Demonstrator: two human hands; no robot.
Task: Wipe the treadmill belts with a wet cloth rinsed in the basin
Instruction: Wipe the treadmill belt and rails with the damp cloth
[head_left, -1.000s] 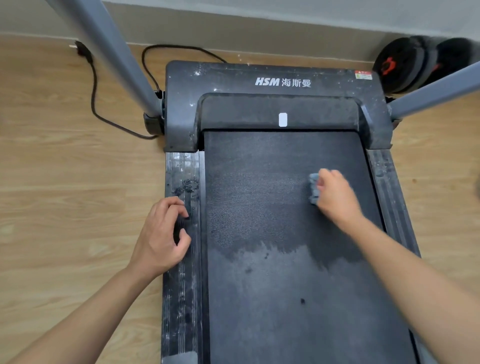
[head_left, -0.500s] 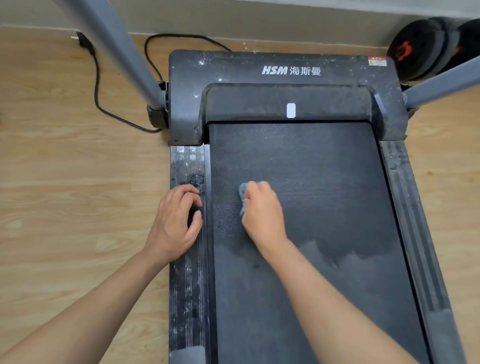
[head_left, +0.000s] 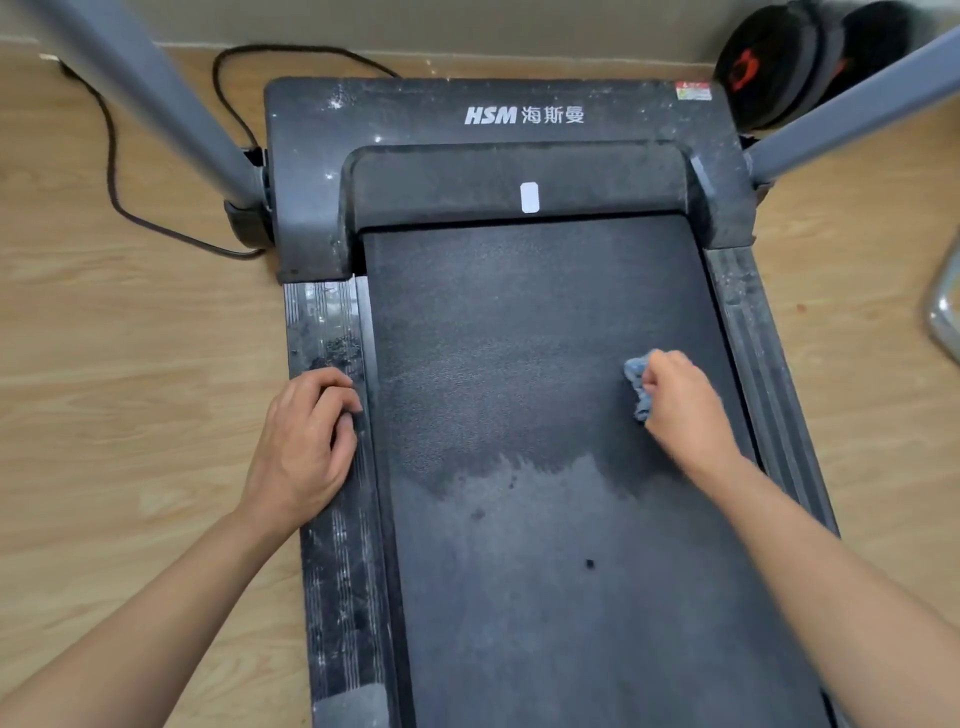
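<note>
Here the right hand (head_left: 683, 410) is clenched around a bunched blue cloth (head_left: 635, 382), knuckles up. It presses the cloth onto the treadmill belt (head_left: 519, 322) near the belt's right edge, with the forearm reaching in from the lower right. The left hand (head_left: 304, 441) holds nothing and rests on the left side rail (head_left: 332, 571), fingers loosely bent, tips at the rail's inner edge. Around the cloth the belt looks dark and damp; nearer the person it is grey and dusty. A curved metal rim (head_left: 943, 317) shows at the right edge, on the wooden floor (head_left: 130, 364); what it belongs to cannot be told.
</note>
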